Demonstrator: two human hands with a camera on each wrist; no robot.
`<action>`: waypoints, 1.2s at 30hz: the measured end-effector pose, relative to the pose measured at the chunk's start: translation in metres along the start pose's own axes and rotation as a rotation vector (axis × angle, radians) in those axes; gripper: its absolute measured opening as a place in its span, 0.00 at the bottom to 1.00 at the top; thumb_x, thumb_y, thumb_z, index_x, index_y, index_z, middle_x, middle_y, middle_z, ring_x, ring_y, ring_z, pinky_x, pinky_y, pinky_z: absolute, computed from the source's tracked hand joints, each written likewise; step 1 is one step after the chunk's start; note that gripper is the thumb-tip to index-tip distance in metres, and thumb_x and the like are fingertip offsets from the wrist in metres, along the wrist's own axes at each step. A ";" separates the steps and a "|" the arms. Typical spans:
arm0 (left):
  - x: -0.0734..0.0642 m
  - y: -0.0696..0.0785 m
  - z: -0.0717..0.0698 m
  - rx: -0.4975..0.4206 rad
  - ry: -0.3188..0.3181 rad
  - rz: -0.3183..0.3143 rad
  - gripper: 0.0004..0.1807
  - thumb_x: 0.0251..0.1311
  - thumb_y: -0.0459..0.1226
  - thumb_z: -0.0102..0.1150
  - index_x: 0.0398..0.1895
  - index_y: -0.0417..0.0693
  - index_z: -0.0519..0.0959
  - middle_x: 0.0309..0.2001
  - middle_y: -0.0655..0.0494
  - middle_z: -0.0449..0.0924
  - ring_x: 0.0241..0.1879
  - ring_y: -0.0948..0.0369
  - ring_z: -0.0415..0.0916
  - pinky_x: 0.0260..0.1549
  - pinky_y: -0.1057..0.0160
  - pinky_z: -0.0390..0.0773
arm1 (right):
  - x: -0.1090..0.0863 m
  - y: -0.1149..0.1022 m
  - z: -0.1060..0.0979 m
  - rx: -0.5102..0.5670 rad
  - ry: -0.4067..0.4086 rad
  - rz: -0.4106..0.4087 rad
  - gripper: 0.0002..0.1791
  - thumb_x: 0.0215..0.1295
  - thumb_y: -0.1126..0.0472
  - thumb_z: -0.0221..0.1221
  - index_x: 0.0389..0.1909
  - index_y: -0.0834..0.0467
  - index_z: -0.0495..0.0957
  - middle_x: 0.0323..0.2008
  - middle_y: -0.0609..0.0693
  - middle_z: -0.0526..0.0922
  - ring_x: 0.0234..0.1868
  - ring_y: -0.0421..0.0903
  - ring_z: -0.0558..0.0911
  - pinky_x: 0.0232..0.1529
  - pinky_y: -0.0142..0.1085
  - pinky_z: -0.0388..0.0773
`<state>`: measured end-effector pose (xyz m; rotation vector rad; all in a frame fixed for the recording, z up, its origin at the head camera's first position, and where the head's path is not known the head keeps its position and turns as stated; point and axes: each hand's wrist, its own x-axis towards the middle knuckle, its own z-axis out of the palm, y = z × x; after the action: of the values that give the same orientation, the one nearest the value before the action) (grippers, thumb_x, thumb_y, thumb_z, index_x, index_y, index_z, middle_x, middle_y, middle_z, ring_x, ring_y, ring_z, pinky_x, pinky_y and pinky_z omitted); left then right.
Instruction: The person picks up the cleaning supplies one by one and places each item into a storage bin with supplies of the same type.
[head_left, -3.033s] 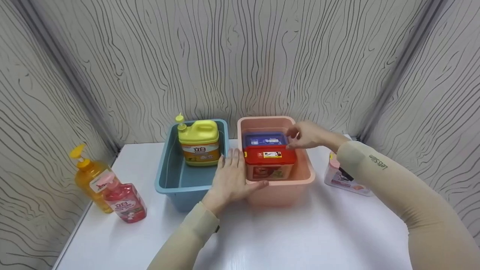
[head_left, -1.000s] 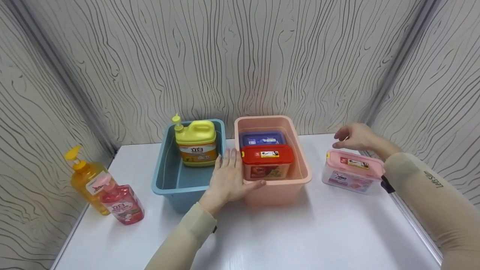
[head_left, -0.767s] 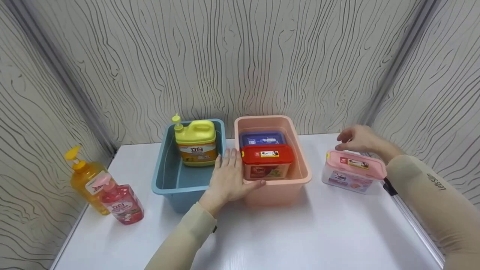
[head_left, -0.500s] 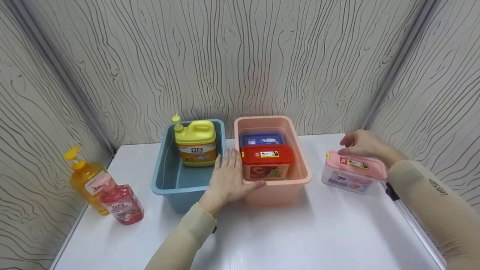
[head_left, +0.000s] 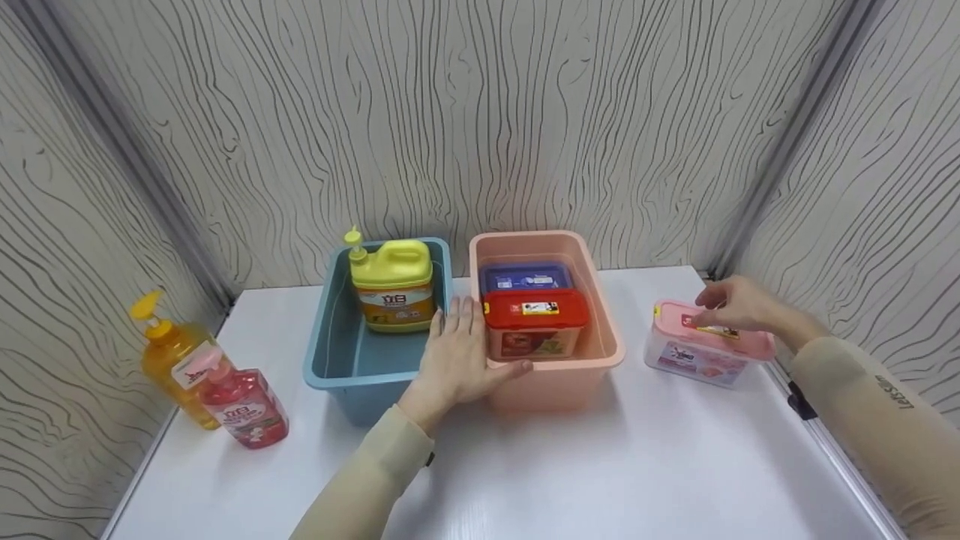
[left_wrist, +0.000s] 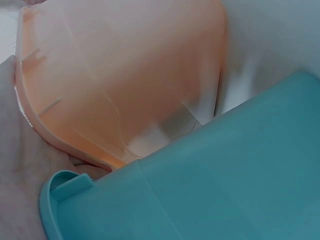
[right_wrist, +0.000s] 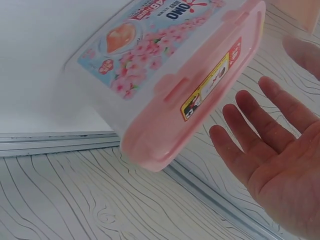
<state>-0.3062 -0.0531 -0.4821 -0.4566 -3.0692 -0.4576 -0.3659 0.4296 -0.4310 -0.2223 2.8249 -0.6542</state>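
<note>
My left hand (head_left: 454,364) lies flat across the neighbouring rims of a blue bin (head_left: 367,405) and a peach bin (head_left: 555,394), fingers straight and thumb over the peach rim. In the left wrist view, part of that hand shows beside the peach rim. My right hand (head_left: 739,304) hovers over a plastic OMO laundry tub (head_left: 694,364) with a pink lid, standing on the table to the right. The right wrist view shows this hand (right_wrist: 280,150) with fingers spread and nothing in them, facing the lid (right_wrist: 200,95).
Inside the blue bin stands a yellow pump jug (head_left: 397,292). A red-lidded tub (head_left: 536,322) and a blue-lidded box (head_left: 525,276) sit in the peach bin. An orange pump bottle (head_left: 169,352) and a pink pump bottle (head_left: 247,412) stand at left. Patterned panels (head_left: 480,112) enclose the table.
From above the peach bin my right hand has moved right, then come forward and lower over the pink-lidded tub. My left hand keeps its place on the rims.
</note>
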 end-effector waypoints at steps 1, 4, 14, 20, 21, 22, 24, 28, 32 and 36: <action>0.000 0.000 0.000 -0.002 0.000 0.001 0.73 0.62 0.85 0.46 0.94 0.43 0.45 0.94 0.44 0.45 0.95 0.41 0.39 0.92 0.33 0.45 | -0.001 0.001 0.000 -0.011 0.002 -0.007 0.35 0.72 0.46 0.74 0.65 0.70 0.82 0.61 0.73 0.86 0.60 0.66 0.86 0.60 0.59 0.91; -0.001 0.000 0.000 -0.006 -0.003 0.001 0.74 0.61 0.86 0.45 0.94 0.44 0.44 0.94 0.45 0.45 0.95 0.41 0.39 0.92 0.33 0.45 | -0.003 0.007 -0.001 -0.036 0.004 -0.016 0.37 0.72 0.46 0.74 0.66 0.72 0.81 0.62 0.75 0.85 0.61 0.70 0.85 0.62 0.64 0.88; 0.000 -0.001 0.001 -0.017 -0.010 -0.004 0.75 0.60 0.87 0.44 0.94 0.45 0.43 0.95 0.46 0.43 0.95 0.43 0.37 0.92 0.33 0.43 | -0.011 0.022 0.003 -0.068 0.038 0.011 0.44 0.66 0.43 0.77 0.70 0.72 0.78 0.68 0.79 0.80 0.66 0.77 0.80 0.65 0.75 0.79; 0.000 -0.002 0.001 -0.002 -0.009 0.002 0.75 0.60 0.88 0.42 0.94 0.44 0.43 0.95 0.45 0.44 0.95 0.42 0.38 0.92 0.32 0.43 | -0.015 0.026 0.007 -0.067 0.042 0.042 0.49 0.66 0.40 0.77 0.74 0.71 0.74 0.68 0.81 0.77 0.65 0.79 0.79 0.62 0.77 0.79; 0.000 -0.002 0.001 0.001 -0.009 0.003 0.75 0.60 0.88 0.42 0.94 0.44 0.43 0.95 0.45 0.44 0.95 0.42 0.38 0.92 0.32 0.43 | -0.016 0.026 0.009 -0.068 0.044 0.044 0.50 0.66 0.39 0.78 0.75 0.70 0.74 0.68 0.81 0.77 0.64 0.79 0.79 0.62 0.77 0.79; 0.000 -0.002 0.001 0.002 -0.009 0.003 0.75 0.60 0.88 0.42 0.94 0.44 0.43 0.95 0.45 0.44 0.95 0.42 0.38 0.92 0.32 0.43 | -0.017 0.027 0.010 -0.070 0.046 0.043 0.51 0.66 0.39 0.78 0.76 0.70 0.73 0.68 0.81 0.77 0.64 0.79 0.79 0.62 0.77 0.79; 0.001 -0.002 0.001 0.004 -0.008 0.004 0.75 0.60 0.88 0.42 0.94 0.43 0.43 0.95 0.45 0.44 0.95 0.42 0.38 0.92 0.32 0.43 | -0.018 0.029 0.013 -0.072 0.055 0.031 0.53 0.65 0.39 0.78 0.77 0.71 0.71 0.68 0.81 0.77 0.65 0.80 0.79 0.63 0.78 0.78; 0.001 -0.002 0.000 0.005 -0.005 0.005 0.75 0.60 0.88 0.42 0.94 0.44 0.43 0.95 0.45 0.44 0.95 0.42 0.38 0.92 0.31 0.43 | -0.019 0.032 0.021 -0.061 0.070 0.012 0.56 0.65 0.40 0.78 0.81 0.70 0.66 0.72 0.82 0.74 0.70 0.83 0.76 0.67 0.83 0.73; 0.000 -0.001 0.000 0.003 0.000 0.006 0.75 0.60 0.87 0.43 0.94 0.44 0.44 0.94 0.45 0.45 0.95 0.42 0.39 0.92 0.31 0.44 | -0.020 0.034 0.028 -0.057 0.090 -0.017 0.56 0.66 0.42 0.78 0.82 0.70 0.65 0.75 0.82 0.73 0.73 0.85 0.73 0.70 0.85 0.69; 0.000 -0.001 0.000 0.006 0.005 0.008 0.74 0.61 0.86 0.44 0.94 0.43 0.45 0.94 0.44 0.45 0.95 0.41 0.40 0.92 0.31 0.46 | -0.021 0.037 0.037 -0.053 0.118 -0.039 0.55 0.68 0.40 0.76 0.82 0.70 0.66 0.76 0.80 0.72 0.74 0.83 0.73 0.71 0.84 0.68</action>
<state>-0.3067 -0.0542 -0.4829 -0.4669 -3.0623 -0.4489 -0.3395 0.4512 -0.4762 -0.2562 2.9607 -0.6203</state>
